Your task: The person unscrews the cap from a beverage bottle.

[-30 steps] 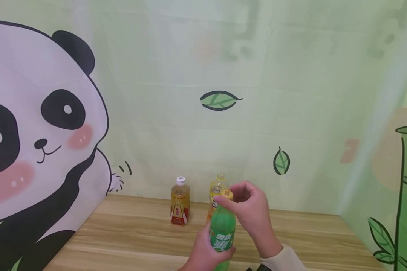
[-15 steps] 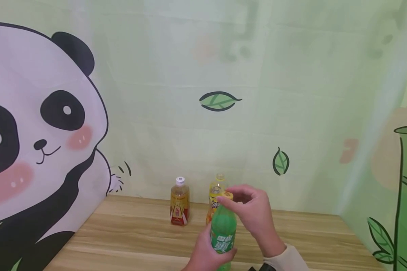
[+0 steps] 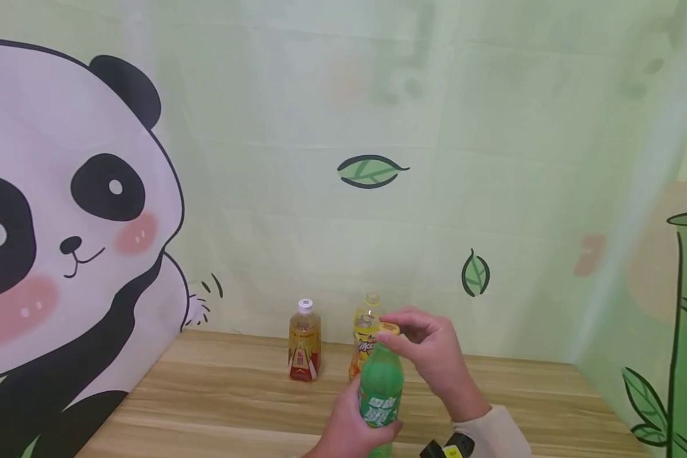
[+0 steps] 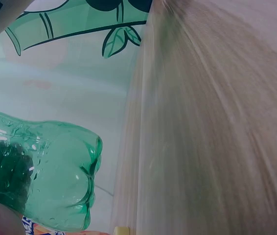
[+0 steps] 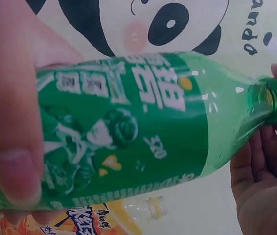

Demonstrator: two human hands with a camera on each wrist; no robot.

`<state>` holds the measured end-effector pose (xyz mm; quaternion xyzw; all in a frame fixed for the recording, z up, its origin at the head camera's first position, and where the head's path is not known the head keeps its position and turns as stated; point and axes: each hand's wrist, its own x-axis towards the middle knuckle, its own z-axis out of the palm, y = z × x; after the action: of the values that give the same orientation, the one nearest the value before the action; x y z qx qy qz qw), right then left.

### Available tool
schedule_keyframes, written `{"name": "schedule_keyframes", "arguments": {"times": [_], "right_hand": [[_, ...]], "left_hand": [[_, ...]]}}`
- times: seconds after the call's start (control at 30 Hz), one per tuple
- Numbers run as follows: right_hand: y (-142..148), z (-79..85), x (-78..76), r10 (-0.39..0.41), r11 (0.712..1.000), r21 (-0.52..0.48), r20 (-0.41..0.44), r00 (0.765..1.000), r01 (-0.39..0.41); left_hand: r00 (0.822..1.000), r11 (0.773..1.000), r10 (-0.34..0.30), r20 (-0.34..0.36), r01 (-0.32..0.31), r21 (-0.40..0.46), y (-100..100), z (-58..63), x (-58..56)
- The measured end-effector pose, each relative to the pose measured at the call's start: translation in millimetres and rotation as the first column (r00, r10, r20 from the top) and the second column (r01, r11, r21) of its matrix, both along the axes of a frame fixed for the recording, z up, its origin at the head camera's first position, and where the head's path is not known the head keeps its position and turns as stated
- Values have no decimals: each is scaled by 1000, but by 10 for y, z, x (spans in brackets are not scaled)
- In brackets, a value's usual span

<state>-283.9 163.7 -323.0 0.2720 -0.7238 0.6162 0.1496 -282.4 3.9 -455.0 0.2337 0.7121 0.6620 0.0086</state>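
Note:
A green plastic soda bottle (image 3: pixel 381 388) with a white-lettered label is held up in front of me. My left hand (image 3: pixel 352 420) wraps around its lower body, thumb across the front. At the top, my right hand (image 3: pixel 432 350) pinches the orange-yellow cap (image 3: pixel 389 328) between thumb and fingers. The right wrist view shows the green threaded neck (image 5: pixel 269 99) with the cap at its mouth and right-hand fingers around it. In the left wrist view the bottle's clear green base (image 4: pixel 67 171) hangs free of the wooden surface.
Behind the green bottle stands a yellow-labelled drink bottle (image 3: pixel 366 337) with a bare neck. A reddish-brown drink bottle (image 3: pixel 305 343) with a white cap is to its left. The wooden table (image 3: pixel 223 394) meets a printed panda backdrop (image 3: pixel 286 222). A small yellow object (image 4: pixel 122 230) shows low in the left wrist view.
Both hands and the green bottle have shifted slightly right. The right hand has turned a little at the cap, and its wrist device shows more. The two standing bottles have stayed put.

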Motion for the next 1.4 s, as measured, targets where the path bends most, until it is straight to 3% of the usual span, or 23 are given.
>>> {"name": "schedule_keyframes", "arguments": {"times": [0.37, 0.43, 0.53, 0.67, 0.73, 0.83, 1.07, 1.4], "right_hand": [[65, 9, -33, 123, 992, 27, 65, 990, -125], [43, 26, -13, 76, 996, 31, 86, 993, -79], [-16, 64, 45, -77, 996, 45, 124, 989, 71], [-100, 115, 143, -306, 951, 91, 131, 943, 296], [-126, 128, 182, -368, 928, 103, 116, 923, 357], [-142, 130, 211, -396, 916, 104, 104, 912, 386], [-108, 122, 195, -363, 930, 93, 109, 925, 355], [31, 76, 74, -141, 987, 91, 81, 987, 133]], "left_hand": [[999, 999, -40, -7, 40, 20, 9, -9, 3], [999, 999, -38, -8, 38, 15, 9, -10, 3], [999, 999, -34, -4, 34, 9, 6, -10, 2], [1000, 1000, -28, -14, 28, 3, 7, -10, 3], [999, 1000, -30, -19, 30, 3, 10, -6, 4], [999, 999, -37, -16, 37, 8, 11, 2, 8], [998, 998, -53, 14, 53, 22, 15, 21, 9], [997, 996, -80, 1, 80, 35, 9, 30, 13]]}}
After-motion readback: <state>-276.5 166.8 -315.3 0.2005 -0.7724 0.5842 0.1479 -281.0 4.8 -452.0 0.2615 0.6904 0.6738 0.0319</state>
